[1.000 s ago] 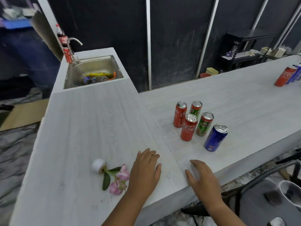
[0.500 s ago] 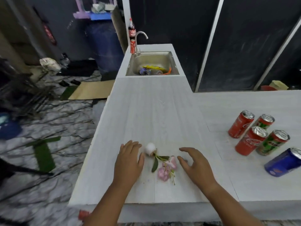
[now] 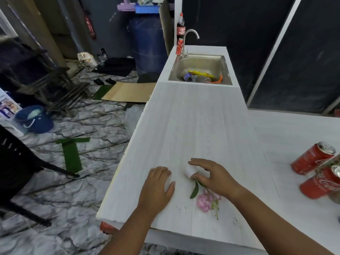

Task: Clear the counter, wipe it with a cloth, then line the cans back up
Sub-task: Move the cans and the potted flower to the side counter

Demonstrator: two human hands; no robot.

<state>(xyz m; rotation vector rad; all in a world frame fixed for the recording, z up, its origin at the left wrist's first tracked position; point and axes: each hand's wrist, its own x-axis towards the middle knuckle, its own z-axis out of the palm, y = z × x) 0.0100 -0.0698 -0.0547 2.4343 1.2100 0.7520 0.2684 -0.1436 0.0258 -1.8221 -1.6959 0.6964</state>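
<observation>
A: Tabletop [image 3: 193,126], near end?
B: Flower [image 3: 204,201] with white pot [image 3: 189,171], lying flat. Left hand [image 3: 156,188] beside: fingers flat, relaxed. Right hand [image 3: 215,177]: fingers curved over pot, grip unclear.
A: Cans [image 3: 312,159]?
B: Far right, clustered.

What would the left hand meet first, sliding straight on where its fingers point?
Likely only bare counter ahead of the left hand, then the sink rim; depth is unclear.

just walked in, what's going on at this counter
A person is clearing the white counter. Their right hand curls its fingers round a small white vase lying on its side, pink flowers beside it; the left hand rests flat nearby. At the right stand red cola cans. No cloth shows.
</observation>
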